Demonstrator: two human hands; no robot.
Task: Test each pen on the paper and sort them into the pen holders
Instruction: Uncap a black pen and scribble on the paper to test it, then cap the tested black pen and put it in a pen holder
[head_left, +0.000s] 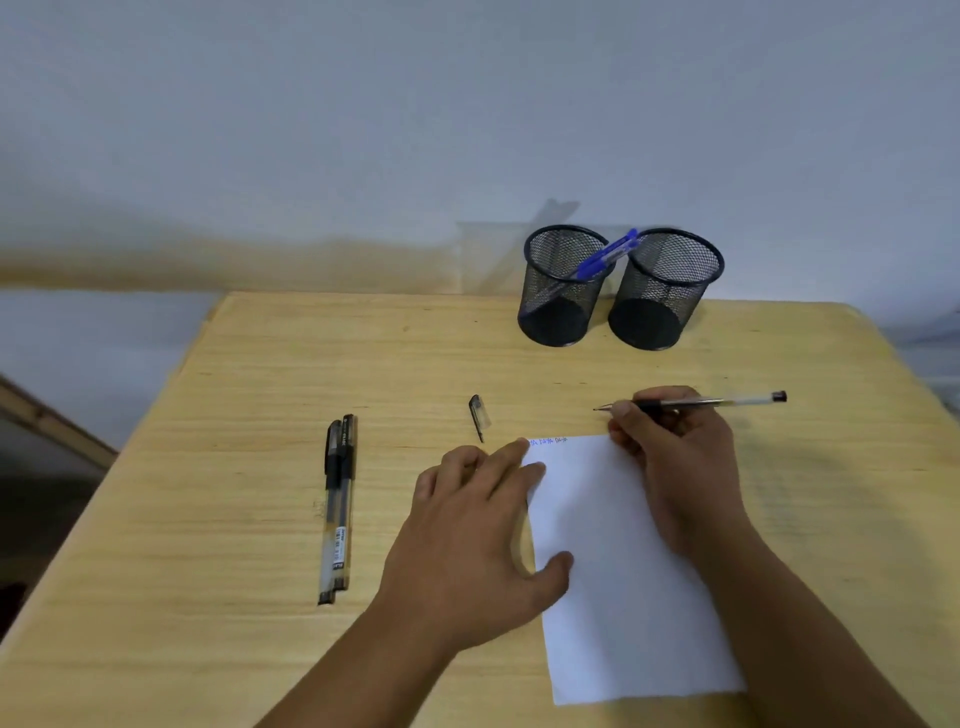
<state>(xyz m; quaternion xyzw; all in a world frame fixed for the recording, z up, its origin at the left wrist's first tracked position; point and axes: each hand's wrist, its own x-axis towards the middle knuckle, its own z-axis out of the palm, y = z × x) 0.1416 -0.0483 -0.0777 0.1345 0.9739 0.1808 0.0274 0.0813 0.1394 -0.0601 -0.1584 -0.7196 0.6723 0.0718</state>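
Paper (623, 571) lies flat on the wooden table (208, 519) under both of my hands, a white sheet with a short line of blue scribbles along its far edge. My left hand (483, 535) is spread palm-down, fingers apart, pressing on the sheet's left edge with the thumb and fingertips on the paper and gripping nothing. My right hand (670, 457) rests over the sheet's far right corner, fingers closed around an uncapped pen (701, 402) with a clear barrel and black end; the pen lies nearly level, its tip pointing left and sitting just beyond the paper's far edge, not on the sheet. Just past my left fingertips, a small dark pen cap (479, 415) lies loose on the table. Well off to the left of my left hand, two capped black pens (338, 509) lie side by side, touching along their length. Far beyond my right hand, at the back edge of the table, stand two black mesh holders touching each other: the left holder (563, 306) has blue pens (605, 255) leaning inside it, their tops tilting over toward the right holder (662, 312), in which I can see no pens.
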